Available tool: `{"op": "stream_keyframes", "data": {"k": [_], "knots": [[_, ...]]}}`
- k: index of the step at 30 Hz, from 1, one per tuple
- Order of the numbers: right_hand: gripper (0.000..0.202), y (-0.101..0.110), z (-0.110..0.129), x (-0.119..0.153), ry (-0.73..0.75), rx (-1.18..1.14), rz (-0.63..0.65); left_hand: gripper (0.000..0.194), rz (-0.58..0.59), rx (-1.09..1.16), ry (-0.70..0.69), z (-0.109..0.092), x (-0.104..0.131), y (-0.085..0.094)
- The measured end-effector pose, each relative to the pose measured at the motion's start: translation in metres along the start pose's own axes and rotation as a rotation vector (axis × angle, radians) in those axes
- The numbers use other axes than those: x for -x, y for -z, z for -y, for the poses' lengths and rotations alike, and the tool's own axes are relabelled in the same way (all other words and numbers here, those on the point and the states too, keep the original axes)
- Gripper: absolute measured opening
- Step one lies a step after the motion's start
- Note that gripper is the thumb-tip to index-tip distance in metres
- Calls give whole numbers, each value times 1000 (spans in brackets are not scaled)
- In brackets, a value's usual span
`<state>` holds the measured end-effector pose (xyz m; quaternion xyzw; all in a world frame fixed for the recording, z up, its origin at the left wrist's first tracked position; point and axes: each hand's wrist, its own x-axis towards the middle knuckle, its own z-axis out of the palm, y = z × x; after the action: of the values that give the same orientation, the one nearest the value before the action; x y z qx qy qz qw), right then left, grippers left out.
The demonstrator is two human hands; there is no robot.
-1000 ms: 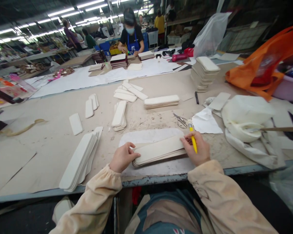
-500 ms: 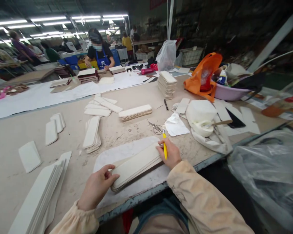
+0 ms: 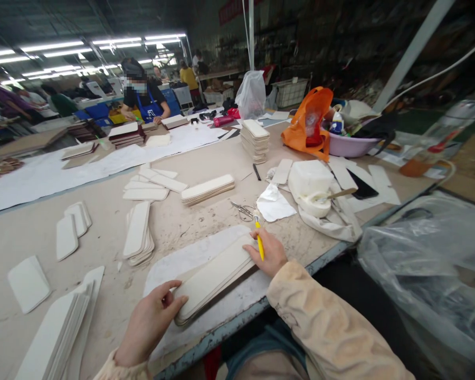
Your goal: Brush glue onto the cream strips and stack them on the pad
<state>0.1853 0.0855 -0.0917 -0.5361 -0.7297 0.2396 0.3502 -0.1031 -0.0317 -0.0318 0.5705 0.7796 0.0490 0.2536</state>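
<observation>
A stack of long cream-coloured strips (image 3: 214, 277) with rounded ends lies slanted on a white sheet (image 3: 170, 269) at the table's near edge. My left hand (image 3: 148, 316) has its thumb and fingers closed on the stack's left end. At the other end, my right hand (image 3: 267, 250) touches the strips with its fingertips while holding a yellow-handled tool (image 3: 259, 241), its tip pointing away from me. Just beyond that hand are scissors (image 3: 243, 211) and a crumpled white cloth (image 3: 275, 203).
More strips (image 3: 138, 232) lie in piles at left and centre, with a taller stack (image 3: 255, 141) behind. A white tub (image 3: 311, 182), an orange bag (image 3: 309, 124) and a purple basin (image 3: 352, 145) are at right. A co-worker (image 3: 144, 95) is across the table.
The view has turned slightly to the right, so the table's contents appear shifted left. Both hands keep their places at the two ends of the stack, and the yellow tool stays in my right hand.
</observation>
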Motion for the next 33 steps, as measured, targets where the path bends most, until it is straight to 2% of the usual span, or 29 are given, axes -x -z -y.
{"op": "stream_keyframes", "data": {"k": [6,9,12,14,17,20,23,28,33], "knots": [[24,-1,-1,2,44,-108,-68,41,-88,-19,-100,1,1,0],[26,0,7,4,42,-287,-79,42,-159,6,-193,4,1,0],[34,8,22,3,19,-551,-51,51,-228,40,-270,-2,-1,5],[39,18,35,-1,15,-747,-20,61,-218,84,-279,-16,-1,12],[46,38,54,-9,23,-944,31,67,-116,192,-294,-49,-2,22],[47,59,63,-23,49,-989,75,44,56,304,-337,-85,-2,22],[44,74,60,-37,91,-968,79,25,111,431,-290,-112,-1,6],[46,79,37,-48,83,-821,-10,27,109,749,-187,-138,6,-35],[39,77,14,-44,46,-709,-61,34,129,919,-94,-155,9,-69]]}}
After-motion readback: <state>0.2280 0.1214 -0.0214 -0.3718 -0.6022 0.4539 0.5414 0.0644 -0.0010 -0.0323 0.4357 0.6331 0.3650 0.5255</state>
